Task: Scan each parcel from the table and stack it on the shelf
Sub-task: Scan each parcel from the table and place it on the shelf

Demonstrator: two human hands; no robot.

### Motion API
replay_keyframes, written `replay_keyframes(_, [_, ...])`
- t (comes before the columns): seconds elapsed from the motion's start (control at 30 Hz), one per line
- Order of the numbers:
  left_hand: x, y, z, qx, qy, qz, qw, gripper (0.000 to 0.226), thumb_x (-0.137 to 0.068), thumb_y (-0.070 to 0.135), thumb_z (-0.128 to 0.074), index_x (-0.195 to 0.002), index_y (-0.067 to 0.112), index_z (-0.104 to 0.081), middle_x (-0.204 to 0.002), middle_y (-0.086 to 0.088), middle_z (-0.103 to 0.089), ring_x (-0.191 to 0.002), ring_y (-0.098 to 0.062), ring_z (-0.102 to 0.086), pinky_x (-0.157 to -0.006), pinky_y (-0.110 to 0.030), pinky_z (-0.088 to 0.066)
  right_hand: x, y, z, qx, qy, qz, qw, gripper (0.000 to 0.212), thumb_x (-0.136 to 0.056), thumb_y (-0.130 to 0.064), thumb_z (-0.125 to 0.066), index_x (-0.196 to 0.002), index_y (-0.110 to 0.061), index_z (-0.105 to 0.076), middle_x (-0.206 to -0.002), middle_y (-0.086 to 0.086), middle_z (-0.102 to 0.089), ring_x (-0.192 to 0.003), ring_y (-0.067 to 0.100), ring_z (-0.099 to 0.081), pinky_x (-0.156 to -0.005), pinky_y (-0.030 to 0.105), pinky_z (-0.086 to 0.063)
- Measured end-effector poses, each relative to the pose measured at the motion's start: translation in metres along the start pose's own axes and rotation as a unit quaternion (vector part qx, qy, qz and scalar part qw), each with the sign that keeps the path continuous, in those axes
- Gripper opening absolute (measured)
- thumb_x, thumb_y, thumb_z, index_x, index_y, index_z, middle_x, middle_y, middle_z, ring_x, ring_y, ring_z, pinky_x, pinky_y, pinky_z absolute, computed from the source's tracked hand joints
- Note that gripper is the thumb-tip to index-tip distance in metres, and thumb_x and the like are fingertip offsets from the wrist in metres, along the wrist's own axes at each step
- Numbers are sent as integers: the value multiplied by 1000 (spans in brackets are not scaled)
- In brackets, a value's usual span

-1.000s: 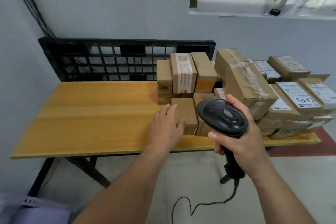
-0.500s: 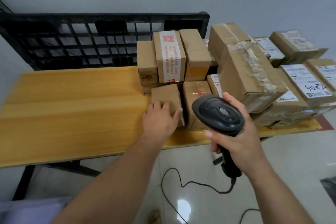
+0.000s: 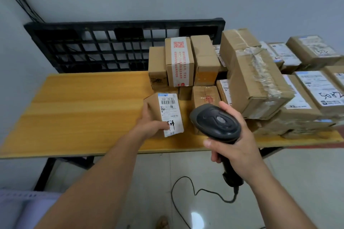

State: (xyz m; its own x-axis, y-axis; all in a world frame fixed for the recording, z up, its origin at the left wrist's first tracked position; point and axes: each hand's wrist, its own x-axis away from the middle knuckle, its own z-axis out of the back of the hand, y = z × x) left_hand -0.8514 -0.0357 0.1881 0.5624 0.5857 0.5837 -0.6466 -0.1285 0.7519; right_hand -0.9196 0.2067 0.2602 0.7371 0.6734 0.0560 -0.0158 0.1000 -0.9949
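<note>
The person is holding a small parcel (image 3: 154, 109) in the left hand (image 3: 150, 126), fingers curling round its left side and thumb pressing the lower part of its white label (image 3: 170, 115). The parcel is sitting near the table's (image 3: 83, 107) front edge, about midway along it and tipped up so the label is facing the camera. Whether its lower edge is resting on the table or hanging just clear is hard to tell. The right hand (image 3: 236, 147) is wrapping round the handle of a black scanner (image 3: 216, 122), whose head is hovering over the table's front edge just right of the parcel, and its cable (image 3: 186, 187) is trailing down to the floor below the table. A pile of parcels (image 3: 297, 109) is crowding the table's right half. In it, a red-taped box (image 3: 178, 61) is standing toward the back of the table and a large taped box (image 3: 255, 83) is leaning across the stack. A brown box (image 3: 205, 96) is lying close behind the scanner, which is covering part of it. A black pallet (image 3: 111, 46) is standing on edge against the wall behind the table. Half a second earlier the left hand was lying flat on the parcel's plain brown top as it lay beside the pile; now the parcel is turned up, showing its label, while the scanner is staying in the same grip.
</note>
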Motion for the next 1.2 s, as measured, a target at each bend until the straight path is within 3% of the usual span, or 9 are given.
replay_keyframes(0.13, [24,-17,3,33,5,-33,999,133,-56,12,-89,-146,52,1,-146,-5,-41,-123,-31,-51,-82,-42,-57,7,-10,-2,-49,-30,-14,998,91,-66,1,-84,-134,-46,-46,-105,10,-68,-48,30,-58,-47,35,-50])
replay_keyframes(0.27, [39,-24,8,25,53,-92,994,135,-28,38,-88,-131,68,-8,-146,-4,-37,-131,-30,-41,-96,-57,-48,15,-25,-5,-97,-67,-13,993,91,-62,-8,-80,-139,-41,-43,-98,13,-71,-48,33,-57,-45,34,-48])
replay_keyframes(0.7, [93,-10,18,28,106,-159,981,134,-32,37,-85,-136,63,-4,-140,-7,-40,-128,-28,-42,-104,-55,-40,48,-57,2,-96,-120,39,987,86,-63,-9,-79,-135,-40,-44,-102,11,-71,-47,34,-57,-46,36,-49])
replay_keyframes(1.03, [122,-8,13,28,129,-165,977,136,-33,37,-85,-140,58,-2,-142,-8,-37,-129,-27,-41,-106,-55,-39,63,-55,15,-116,-144,31,982,89,-58,-12,-83,-133,-39,-45,-85,16,-70,-44,33,-54,-45,35,-46])
replay_keyframes(1.13, [138,-12,11,34,143,-170,974,135,-39,33,-86,-142,56,-2,-145,-7,-34,-131,-27,-39,-108,-55,-37,67,-54,19,-119,-157,39,980,87,-61,-6,-80,-134,-38,-44,-79,16,-69,-44,32,-53,-44,35,-44])
replay_keyframes(1.2, [150,-17,12,45,159,-181,969,131,-48,27,-88,-144,53,-3,-145,-7,-35,-130,-26,-40,-105,-49,-40,69,-56,17,-112,-160,52,979,92,-60,-4,-88,-133,-41,-45,-85,13,-71,-45,34,-54,-43,36,-45])
